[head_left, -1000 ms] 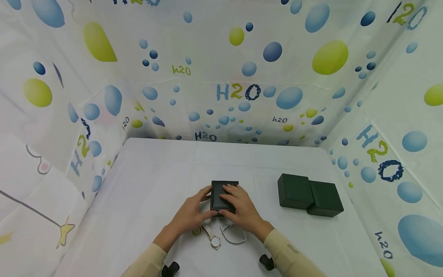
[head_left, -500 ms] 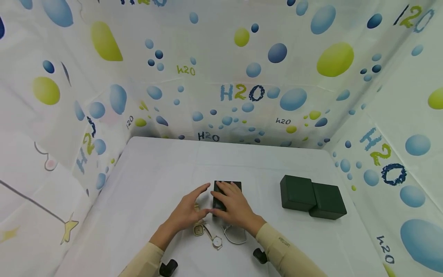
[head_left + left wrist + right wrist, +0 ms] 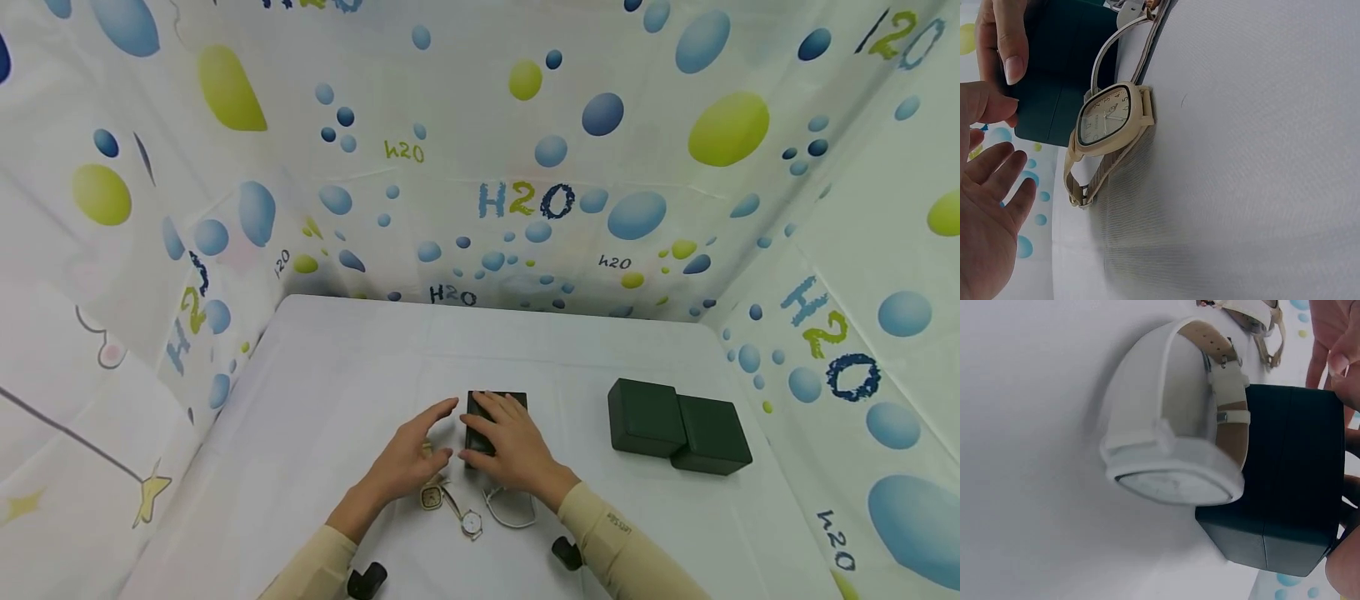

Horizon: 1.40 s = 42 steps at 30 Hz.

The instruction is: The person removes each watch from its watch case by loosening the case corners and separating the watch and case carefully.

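A dark green box (image 3: pixel 480 442) stands at the middle of the white table, its lid down. My right hand (image 3: pixel 517 450) rests across the lid with fingers spread and nearly straight. To the box's left, my left hand (image 3: pixel 408 454) is raised with thumb and fingers apart, holding nothing. Below the hands lie a beige watch with a squarish case (image 3: pixel 1110 119), a small round watch (image 3: pixel 472 523) on a slim strap, and a white watch (image 3: pixel 1172 481) with its strap buckled in a loop, nearest my right wrist.
Two more dark green boxes stand side by side at the right, a left one (image 3: pixel 647 417) and a right one (image 3: pixel 712 433). A patterned curtain (image 3: pixel 450 100) hangs behind the table (image 3: pixel 360 350) and along both sides.
My left hand has come off the box and moved a little to its left. My right hand stays on the lid, shifted slightly left over it.
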{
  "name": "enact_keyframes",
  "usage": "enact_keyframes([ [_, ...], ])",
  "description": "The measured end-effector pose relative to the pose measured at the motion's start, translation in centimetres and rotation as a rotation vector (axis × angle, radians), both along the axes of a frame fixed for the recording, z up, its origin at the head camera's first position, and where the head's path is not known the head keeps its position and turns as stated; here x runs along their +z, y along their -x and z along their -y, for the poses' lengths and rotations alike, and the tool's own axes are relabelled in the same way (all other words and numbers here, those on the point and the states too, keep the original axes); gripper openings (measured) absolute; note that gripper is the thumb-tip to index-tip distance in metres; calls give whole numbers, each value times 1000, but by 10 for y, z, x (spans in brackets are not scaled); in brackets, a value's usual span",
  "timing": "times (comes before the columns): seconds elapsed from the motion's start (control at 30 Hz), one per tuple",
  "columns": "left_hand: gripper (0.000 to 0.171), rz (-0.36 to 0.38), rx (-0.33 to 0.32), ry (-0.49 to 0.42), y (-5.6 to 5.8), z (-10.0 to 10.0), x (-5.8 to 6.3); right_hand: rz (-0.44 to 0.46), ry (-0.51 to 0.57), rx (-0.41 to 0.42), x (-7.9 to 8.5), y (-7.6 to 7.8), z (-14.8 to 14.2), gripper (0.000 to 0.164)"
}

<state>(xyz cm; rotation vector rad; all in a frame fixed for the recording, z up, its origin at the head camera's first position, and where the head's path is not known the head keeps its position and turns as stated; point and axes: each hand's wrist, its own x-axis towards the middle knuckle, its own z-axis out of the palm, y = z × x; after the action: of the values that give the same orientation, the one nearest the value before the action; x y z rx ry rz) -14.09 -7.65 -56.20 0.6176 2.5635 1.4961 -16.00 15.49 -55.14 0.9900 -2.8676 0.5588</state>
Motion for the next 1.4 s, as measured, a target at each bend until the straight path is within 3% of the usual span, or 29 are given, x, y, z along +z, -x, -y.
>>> enact_keyframes([
  [0.23,75,-34,-5,38,-1,-2,-3,1,24,-34,-5,0,-11,57],
  [0.43,86,-74,-16,93,-1,-4,-5,-3,36,-60,-5,1,-24,57],
  [0.83,88,-64,13,127,-1,-7,-4,3,54,-149,-6,3,-52,56],
  [1.4,83,-99,14,112,0,-11,-1,-12,89,-225,-9,5,-79,53],
])
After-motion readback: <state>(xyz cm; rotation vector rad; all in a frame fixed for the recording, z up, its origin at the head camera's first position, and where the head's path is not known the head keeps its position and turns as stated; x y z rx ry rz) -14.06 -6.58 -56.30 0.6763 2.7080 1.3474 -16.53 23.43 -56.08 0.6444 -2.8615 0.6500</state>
